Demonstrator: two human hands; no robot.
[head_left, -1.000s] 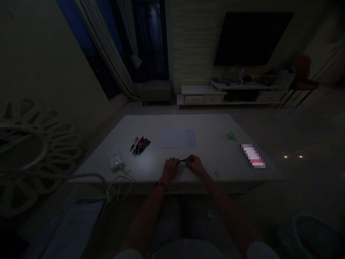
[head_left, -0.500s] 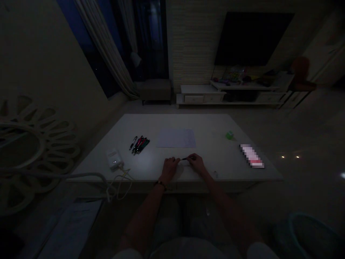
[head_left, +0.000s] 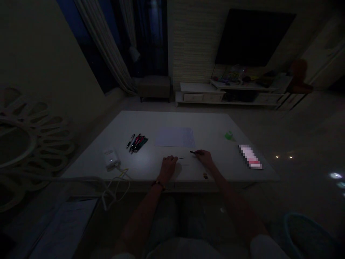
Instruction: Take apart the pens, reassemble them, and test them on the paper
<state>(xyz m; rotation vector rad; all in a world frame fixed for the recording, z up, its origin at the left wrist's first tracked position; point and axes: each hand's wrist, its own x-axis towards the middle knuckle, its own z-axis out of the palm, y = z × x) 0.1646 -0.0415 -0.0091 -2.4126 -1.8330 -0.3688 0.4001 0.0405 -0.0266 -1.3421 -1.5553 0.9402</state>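
Observation:
My left hand (head_left: pixel 168 167) rests low over the white table with its fingers closed on a thin dark stick, which looks like a pen refill (head_left: pixel 181 158) and points right. Held in the closed fingers of my right hand (head_left: pixel 205 158) is a short dark pen barrel (head_left: pixel 193 152), its end pointing left. A gap separates the two parts. Behind my hands lies a sheet of paper (head_left: pixel 174 137). To its left is a loose pile of several pens (head_left: pixel 138 143). Near my right wrist sits a small brownish item (head_left: pixel 205 176), too dim to name.
On the white table (head_left: pixel 172 118), a white box with cables (head_left: pixel 110 159) stands left. A green cube-like object (head_left: pixel 229 135) and a phone with a blurred screen (head_left: pixel 250 157) lie right. Papers (head_left: pixel 66 223) are below left; a bluish basket rim (head_left: pixel 287 226) is below right.
My right hand has moved right, away from my left, and the dark pen has come apart into two pieces. A small brownish item now shows by my right wrist. The view has shifted slightly.

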